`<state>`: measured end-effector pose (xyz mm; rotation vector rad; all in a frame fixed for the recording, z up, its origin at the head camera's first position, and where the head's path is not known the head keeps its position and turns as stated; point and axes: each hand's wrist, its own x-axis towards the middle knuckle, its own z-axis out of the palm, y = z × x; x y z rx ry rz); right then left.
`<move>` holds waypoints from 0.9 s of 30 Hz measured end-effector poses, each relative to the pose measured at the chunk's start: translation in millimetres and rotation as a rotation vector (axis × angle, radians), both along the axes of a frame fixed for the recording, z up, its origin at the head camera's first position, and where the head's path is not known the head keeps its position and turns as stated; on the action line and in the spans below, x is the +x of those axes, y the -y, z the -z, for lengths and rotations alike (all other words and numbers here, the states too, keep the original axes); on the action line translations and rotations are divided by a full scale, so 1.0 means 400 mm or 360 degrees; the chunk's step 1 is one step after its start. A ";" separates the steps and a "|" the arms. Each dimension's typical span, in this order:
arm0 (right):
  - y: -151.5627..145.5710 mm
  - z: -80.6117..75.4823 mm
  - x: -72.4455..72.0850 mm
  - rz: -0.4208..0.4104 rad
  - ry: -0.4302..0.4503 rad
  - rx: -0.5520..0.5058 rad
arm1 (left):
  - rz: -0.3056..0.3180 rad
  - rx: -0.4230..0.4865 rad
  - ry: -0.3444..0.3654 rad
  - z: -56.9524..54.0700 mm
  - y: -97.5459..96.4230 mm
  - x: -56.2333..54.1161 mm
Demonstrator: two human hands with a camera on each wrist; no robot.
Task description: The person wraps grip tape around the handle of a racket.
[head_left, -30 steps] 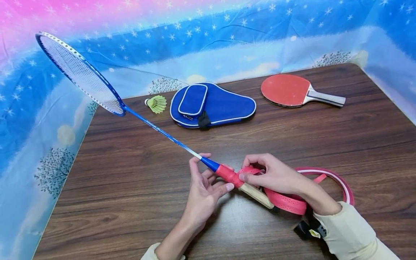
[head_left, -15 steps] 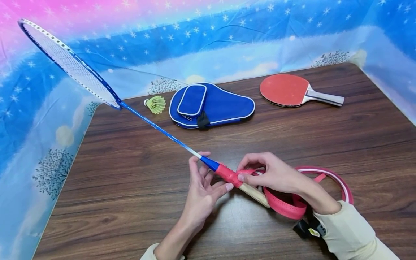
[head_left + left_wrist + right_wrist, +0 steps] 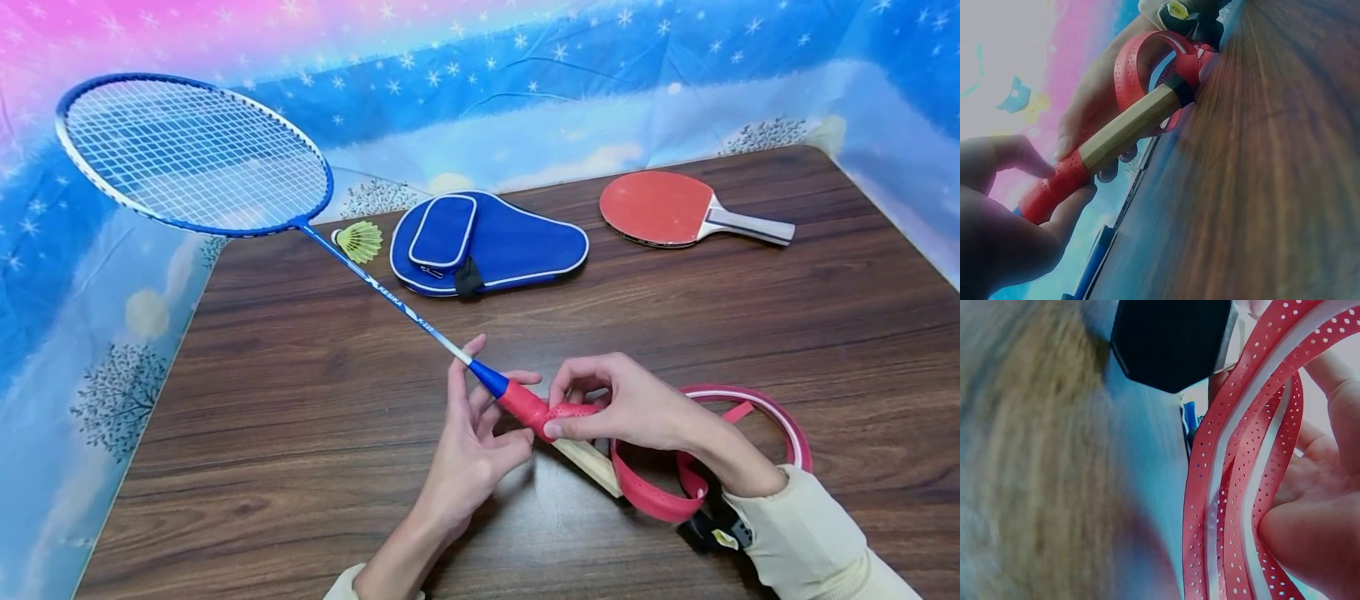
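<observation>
A blue and white badminton racket (image 3: 489, 379) slants across the head view, strung head at the upper left. My left hand (image 3: 472, 467) holds its handle from below, thumb and fingers about the red-wrapped part, as the left wrist view shows. Red perforated grip tape (image 3: 651, 500) covers the handle's upper section; bare wood (image 3: 1129, 128) shows below, down to a dark butt (image 3: 1172, 344). My right hand (image 3: 648, 404) pinches the tape where it meets the wrapped part. The tape's loose length loops under that hand, its white-striped inner side visible in the right wrist view.
On the brown wooden table (image 3: 300, 433), a yellow shuttlecock (image 3: 362, 242), a blue paddle case (image 3: 525, 237) and a red table tennis paddle (image 3: 660, 208) lie along the back. A snowflake-patterned cloth (image 3: 525, 92) hangs behind.
The racket has turned about its shaft, so its string face now shows broadly. My left fingers have shifted on the handle. My right hand still pinches the tape; the loose loop hangs slightly lower.
</observation>
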<state>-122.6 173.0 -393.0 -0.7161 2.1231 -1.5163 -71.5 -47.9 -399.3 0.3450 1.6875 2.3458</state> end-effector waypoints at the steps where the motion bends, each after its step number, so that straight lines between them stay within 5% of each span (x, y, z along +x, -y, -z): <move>1: 0.000 0.000 0.000 0.0000 -0.0001 -0.0002 | 0.0005 -0.0003 0.0007 0.000 0.000 0.000; 15: 0.003 0.014 -0.007 -0.0087 -0.0077 0.0038 | -0.0072 -0.0034 0.0095 0.005 -0.004 0.001; 27: -0.003 0.018 -0.009 -0.0105 -0.0049 -0.0125 | -0.0110 -0.0016 0.0067 0.010 0.000 -0.001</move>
